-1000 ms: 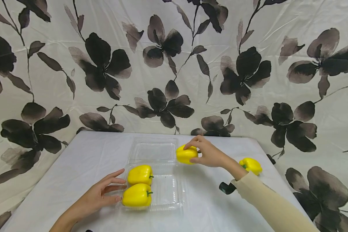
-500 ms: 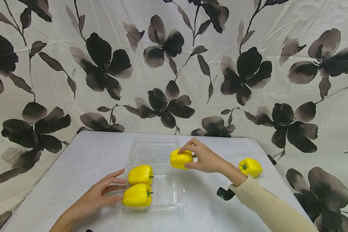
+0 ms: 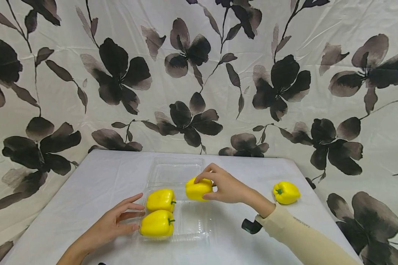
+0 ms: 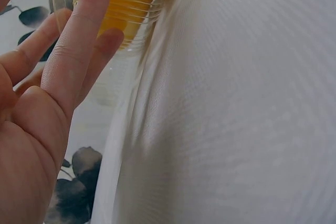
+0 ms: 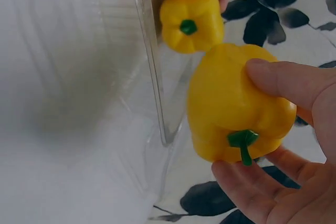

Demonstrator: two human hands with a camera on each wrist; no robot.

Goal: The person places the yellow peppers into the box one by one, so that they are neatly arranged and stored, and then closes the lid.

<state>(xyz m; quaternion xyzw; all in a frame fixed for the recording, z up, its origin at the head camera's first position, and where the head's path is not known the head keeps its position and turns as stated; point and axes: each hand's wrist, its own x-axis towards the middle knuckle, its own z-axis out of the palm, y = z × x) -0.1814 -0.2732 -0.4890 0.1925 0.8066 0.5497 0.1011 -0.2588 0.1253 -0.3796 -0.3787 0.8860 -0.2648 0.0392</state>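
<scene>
A yellow bell pepper (image 3: pixel 196 190) with a green stem is gripped between the thumb and fingers of my right hand (image 3: pixel 226 185), above the far right part of a clear plastic container (image 3: pixel 195 221). Two more yellow bell peppers lie in the left half of that container, a farther one (image 3: pixel 160 200) and a nearer one (image 3: pixel 156 223), stems pointing right. My left hand (image 3: pixel 114 222) stays at the container's left side with its fingers extended. The left wrist view shows the left fingers (image 4: pixel 79 40) against the ribbed clear wall, yellow showing through it.
The container's clear lid (image 3: pixel 175 172) lies folded back on the far side. Another yellow bell pepper (image 3: pixel 286 192) rests on the white-covered table (image 3: pixel 248 235) at the right. A floral cloth (image 3: pixel 199 73) hangs behind the table.
My right hand has carried its bell pepper left and nearer, from beside the lid to above the container. The left hand and the other bell peppers have kept their places.
</scene>
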